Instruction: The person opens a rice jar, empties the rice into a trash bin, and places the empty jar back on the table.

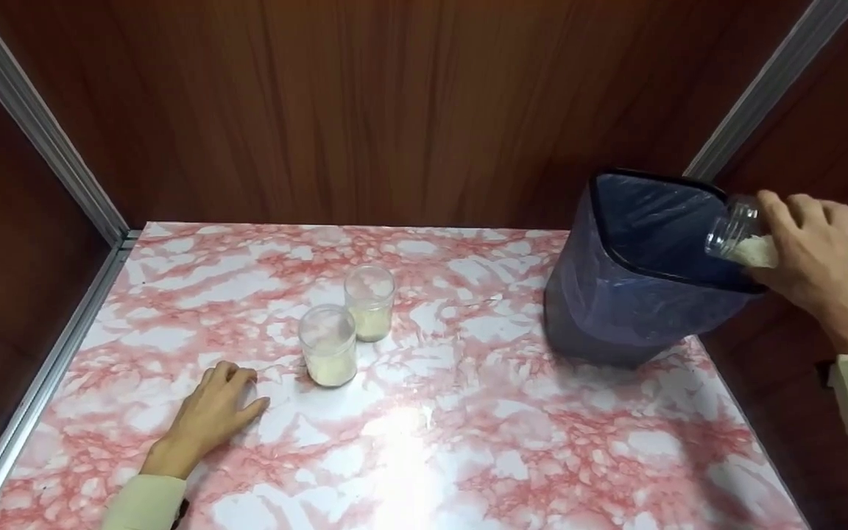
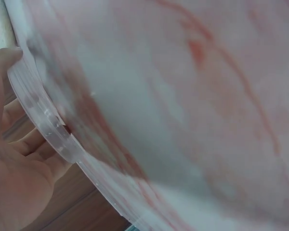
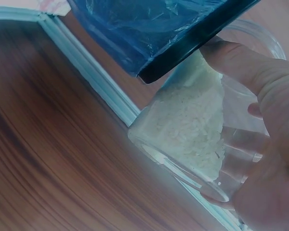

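Note:
My right hand point(image 1: 825, 254) grips a clear jar point(image 3: 231, 108) tipped on its side over the rim of the lined bin point(image 1: 645, 309). White rice point(image 3: 183, 127) lies heaped along the jar's lower wall. Over at the left, my left hand point(image 1: 210, 412) is low at the tabletop, and its thumb and fingers curve round a clear round lid point(image 2: 48, 122) in the left wrist view. Just beyond that hand, two clear jars stand upright side by side, a nearer jar point(image 1: 328, 346) and a farther jar point(image 1: 370, 303), both partly filled with pale grains.
The bin, with a bluish plastic liner point(image 1: 659, 213) and black rim, stands at the table's back right. Brown wood-look panels point(image 1: 394, 110) with metal edge strips point(image 1: 48, 140) enclose the red-and-white marbled table point(image 1: 505, 456) at the back and sides.

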